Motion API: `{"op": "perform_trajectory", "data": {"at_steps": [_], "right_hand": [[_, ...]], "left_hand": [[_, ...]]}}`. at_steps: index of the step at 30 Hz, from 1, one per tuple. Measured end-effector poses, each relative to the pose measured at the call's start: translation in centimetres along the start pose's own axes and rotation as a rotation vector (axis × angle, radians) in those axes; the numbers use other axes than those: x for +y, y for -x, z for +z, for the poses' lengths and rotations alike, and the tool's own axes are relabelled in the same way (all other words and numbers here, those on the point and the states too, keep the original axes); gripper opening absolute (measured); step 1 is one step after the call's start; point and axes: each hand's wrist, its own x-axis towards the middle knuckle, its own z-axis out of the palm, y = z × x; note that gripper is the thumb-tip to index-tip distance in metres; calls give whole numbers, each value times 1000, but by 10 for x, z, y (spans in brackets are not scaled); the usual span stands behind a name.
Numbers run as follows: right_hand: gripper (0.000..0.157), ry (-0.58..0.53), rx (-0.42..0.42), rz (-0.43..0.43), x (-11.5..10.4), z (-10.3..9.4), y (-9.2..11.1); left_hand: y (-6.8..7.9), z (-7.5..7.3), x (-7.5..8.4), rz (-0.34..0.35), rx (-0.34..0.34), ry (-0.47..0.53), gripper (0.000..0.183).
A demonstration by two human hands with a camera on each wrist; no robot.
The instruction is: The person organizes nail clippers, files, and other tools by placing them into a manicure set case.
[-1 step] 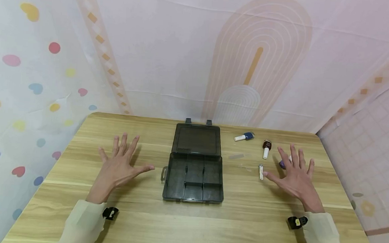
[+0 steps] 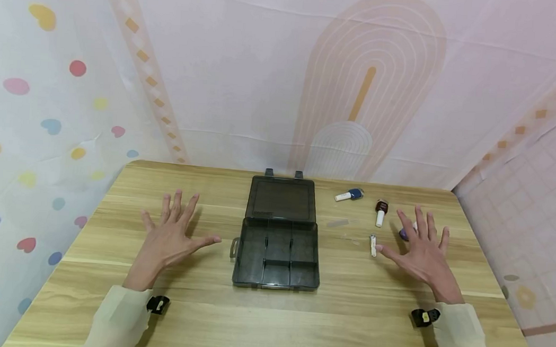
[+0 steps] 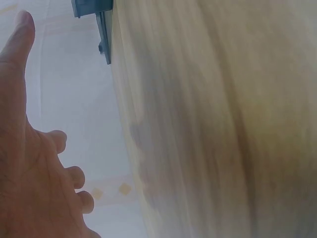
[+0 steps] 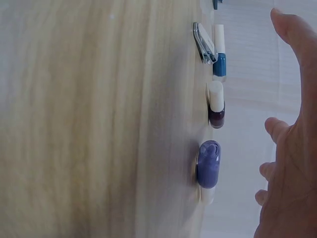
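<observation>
My left hand (image 2: 170, 244) hovers over the table's left side, fingers spread and holding nothing. Its thumb points toward a dark, see-through compartment box (image 2: 251, 251), whose lid (image 2: 281, 197) lies folded back. On the other side, my right hand (image 2: 418, 256) is likewise spread and holds nothing. By its thumb tip in the head view lies a nail clipper (image 2: 373, 245). A purple nail polish bottle (image 4: 208, 166) lies below the right fingers, partly hidden by them in the head view. Farther back are a dark red nail polish bottle (image 2: 381, 207) and a blue one (image 2: 355, 194), both with white caps.
Between the box and the clipper lie a thin translucent strip (image 2: 338, 223) and a small clear piece (image 2: 350, 239). The wooden table (image 2: 268, 327) ends at a patterned cloth backdrop (image 2: 235, 86). Black bands (image 2: 157, 304) are on both wrists.
</observation>
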Motion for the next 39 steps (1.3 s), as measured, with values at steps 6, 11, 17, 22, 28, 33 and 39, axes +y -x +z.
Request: {"op": "perform_trajectory", "data": {"at_steps": [6, 11, 17, 22, 28, 33, 39], "right_hand": [[94, -12, 14, -7, 2, 2, 1], [95, -18, 10, 3, 2, 3, 1], [95, -47, 6, 19, 0, 3, 0], [95, -79, 15, 26, 2, 3, -2], [97, -117, 37, 42, 7, 3, -6], [100, -183, 32, 89, 13, 3, -9], [100, -256, 24, 167, 19, -2, -9]], "left_hand": [[-1, 1, 3, 11, -22, 50, 109], [-2, 3, 8, 65, -61, 166, 112], [0, 2, 19, 146, -103, 309, 117], [4, 4, 31, 209, -132, 390, 123], [9, 6, 45, 257, -200, 479, 131], [11, 9, 55, 299, -223, 500, 136], [12, 15, 65, 352, -234, 482, 140]]}}
